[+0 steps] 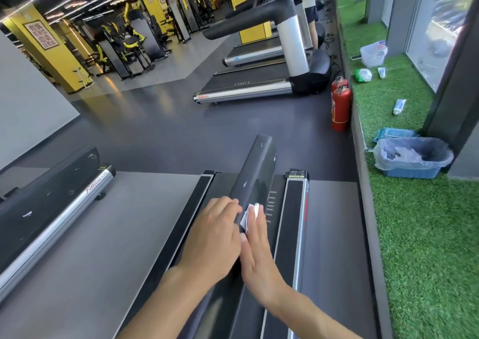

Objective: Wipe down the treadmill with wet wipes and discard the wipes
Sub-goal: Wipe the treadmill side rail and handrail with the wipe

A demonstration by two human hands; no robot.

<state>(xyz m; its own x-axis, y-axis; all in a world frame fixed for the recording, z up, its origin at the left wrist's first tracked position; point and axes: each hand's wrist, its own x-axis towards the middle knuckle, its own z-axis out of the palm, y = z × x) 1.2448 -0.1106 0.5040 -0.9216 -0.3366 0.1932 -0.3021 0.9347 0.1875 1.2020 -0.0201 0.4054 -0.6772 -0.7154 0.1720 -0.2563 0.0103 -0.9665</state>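
A black treadmill handrail (259,167) runs away from me over the treadmill deck (294,209). My right hand (258,255) lies flat on the rail with straight fingers, pressing a white wet wipe (251,215) against it. My left hand (215,237) rests on the rail's left side, its fingers curved over the edge beside the wipe. A blue bin (412,157) lined with a clear bag holds used wipes on the green turf ledge to the right. A blue wipe pack (394,133) lies just behind the bin.
Two red fire extinguishers (340,107) stand by the turf ledge (414,235). Another treadmill (248,89) stands ahead, and a further handrail (49,180) is at my left. A tube (399,106), a green pack (363,75) and a plastic container (373,53) lie on the turf. A person stands far ahead.
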